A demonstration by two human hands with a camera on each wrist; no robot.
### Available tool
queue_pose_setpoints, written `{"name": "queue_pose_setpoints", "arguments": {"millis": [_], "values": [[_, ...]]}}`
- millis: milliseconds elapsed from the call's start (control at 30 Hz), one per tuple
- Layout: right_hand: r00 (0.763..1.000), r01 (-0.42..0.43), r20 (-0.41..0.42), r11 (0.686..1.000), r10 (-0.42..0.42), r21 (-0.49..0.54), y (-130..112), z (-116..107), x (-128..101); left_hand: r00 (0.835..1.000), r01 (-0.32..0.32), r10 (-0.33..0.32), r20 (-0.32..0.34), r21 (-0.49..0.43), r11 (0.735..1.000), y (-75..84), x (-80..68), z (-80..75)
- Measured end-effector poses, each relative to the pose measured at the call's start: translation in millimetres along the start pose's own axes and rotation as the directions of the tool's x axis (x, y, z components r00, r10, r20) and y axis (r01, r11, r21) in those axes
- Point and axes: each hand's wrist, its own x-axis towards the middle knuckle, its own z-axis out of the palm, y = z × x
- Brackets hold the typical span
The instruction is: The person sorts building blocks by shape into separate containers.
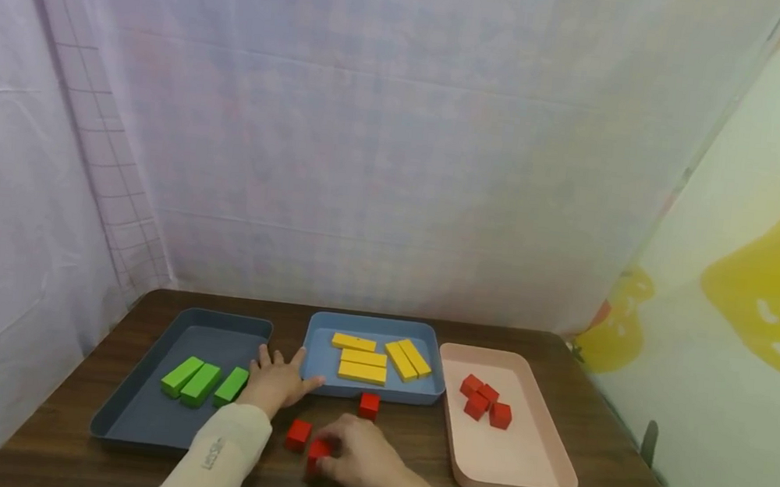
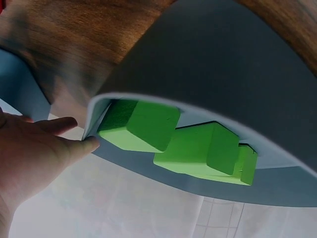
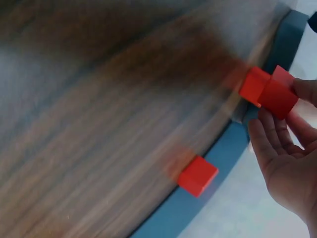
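My right hand pinches a red cube between thumb and fingers, low over the wooden table. In the right wrist view the held cube overlaps a second red cube. Just left of the held one sits a red cube, and another red cube lies before the blue tray. My left hand has its fingers spread between the dark grey tray and the blue tray. In the left wrist view, a fingertip is right at the dark tray's rim.
Three green blocks lie in the dark tray. Several flat yellow blocks lie in the blue tray. At right, a pink tray bears several red cubes. White cloth hangs behind the table.
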Motion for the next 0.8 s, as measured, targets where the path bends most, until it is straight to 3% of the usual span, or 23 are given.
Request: {"name": "queue_pose_setpoints", "arguments": {"millis": [333, 500, 600, 800], "values": [[0.986, -0.032, -0.159, 0.997, 0.042, 0.063, 6.8, -34.0, -7.1, 1.000, 0.007, -0.007, -0.005, 0.005, 1.000, 1.6, -0.9, -0.4], [0.974, -0.136, -0.171, 0.988, 0.147, 0.074, 19.9, -52.9, -13.3, 1.000, 0.004, -0.004, -0.003, 0.005, 1.000, 1.7, -0.6, -0.8], [0.952, -0.232, -0.183, 0.969, 0.244, 0.083, 30.2, -67.1, -18.5, 1.000, 0.002, -0.002, 0.002, 0.001, 1.000, 1.7, -0.8, -0.5], [0.875, -0.342, -0.343, 0.938, 0.341, 0.059, 61.8, -97.8, -30.6, 1.000, 0.013, -0.013, 0.001, -0.009, 1.000, 1.2, -0.8, 0.6]]}}
